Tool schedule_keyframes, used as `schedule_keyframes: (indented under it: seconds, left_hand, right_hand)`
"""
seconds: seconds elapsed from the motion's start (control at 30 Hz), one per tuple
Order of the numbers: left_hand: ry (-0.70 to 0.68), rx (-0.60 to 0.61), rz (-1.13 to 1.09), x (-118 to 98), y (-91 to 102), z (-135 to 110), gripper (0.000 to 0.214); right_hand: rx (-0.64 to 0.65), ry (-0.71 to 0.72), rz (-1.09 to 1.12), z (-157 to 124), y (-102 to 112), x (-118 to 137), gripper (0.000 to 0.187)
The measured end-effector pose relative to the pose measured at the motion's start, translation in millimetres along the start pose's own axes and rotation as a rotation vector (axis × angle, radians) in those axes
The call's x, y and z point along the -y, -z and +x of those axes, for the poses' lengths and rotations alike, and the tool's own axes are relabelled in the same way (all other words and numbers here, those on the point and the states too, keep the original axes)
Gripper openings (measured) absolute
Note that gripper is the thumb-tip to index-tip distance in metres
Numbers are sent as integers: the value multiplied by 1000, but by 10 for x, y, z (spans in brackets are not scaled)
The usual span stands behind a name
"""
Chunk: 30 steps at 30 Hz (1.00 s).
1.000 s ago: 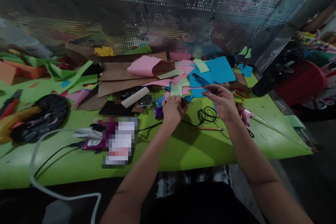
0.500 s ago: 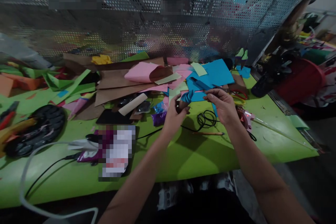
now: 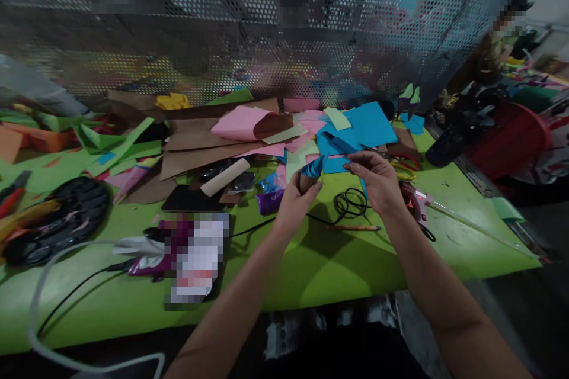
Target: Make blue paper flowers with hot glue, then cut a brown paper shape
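My left hand [image 3: 297,198] is wrapped round a small rolled piece whose upper end shows blue slit paper [image 3: 312,169] fanning upward; its lower part is hidden by my fingers. To the right, my right hand [image 3: 377,177] has thumb and fingertips pressed together. Whatever may be between them is too small to make out. Behind those fingertips lies a folded blue paper strip [image 3: 338,143], near a larger blue sheet [image 3: 373,121]. Below and between my hands, a coiled black cable [image 3: 351,202] and a pencil [image 3: 355,227] lie on the green table cover [image 3: 338,272].
Beside my right wrist rests a pink glue gun [image 3: 420,200] with a long clear stick. Scissors [image 3: 406,163] lie behind it. Pink paper [image 3: 240,121], brown paper [image 3: 191,136], a pale roll [image 3: 226,177], a purple packet [image 3: 269,201] and a black tray [image 3: 84,213] spread leftward. Perforated metal [image 3: 249,65] stands behind.
My left hand has turned the blue slit paper slightly, and its tips now lean more to the upper right. My right hand stays in nearly the same place.
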<state>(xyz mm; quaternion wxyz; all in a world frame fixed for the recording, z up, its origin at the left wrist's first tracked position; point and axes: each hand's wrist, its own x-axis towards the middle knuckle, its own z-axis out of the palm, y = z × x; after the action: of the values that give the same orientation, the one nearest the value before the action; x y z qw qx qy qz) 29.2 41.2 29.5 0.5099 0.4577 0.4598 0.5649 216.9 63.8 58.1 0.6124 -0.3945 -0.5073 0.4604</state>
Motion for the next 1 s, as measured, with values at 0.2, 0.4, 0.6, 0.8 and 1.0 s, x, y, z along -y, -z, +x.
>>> schedule_keyframes:
  seconds: [0.2, 0.4, 0.6, 0.8, 1.0]
  left_hand:
    - [92, 93, -1, 28, 27, -62, 34]
    - [2, 123, 90, 23, 32, -51, 27]
    - [-41, 172, 41, 104, 53, 1, 41]
    - [-7, 194, -46, 117, 44, 25, 53]
    - [16, 206, -83, 131, 27, 9, 57]
  right_hand:
    - [-14, -32, 55, 3, -7, -3, 25]
    - [-43, -57, 61, 32, -10, -31, 31]
    - [-34, -78, 58, 23, 1, -6, 31]
    - [-56, -85, 98, 42, -1, 1, 25]
    - [-27, -83, 112, 48, 3, -1, 26]
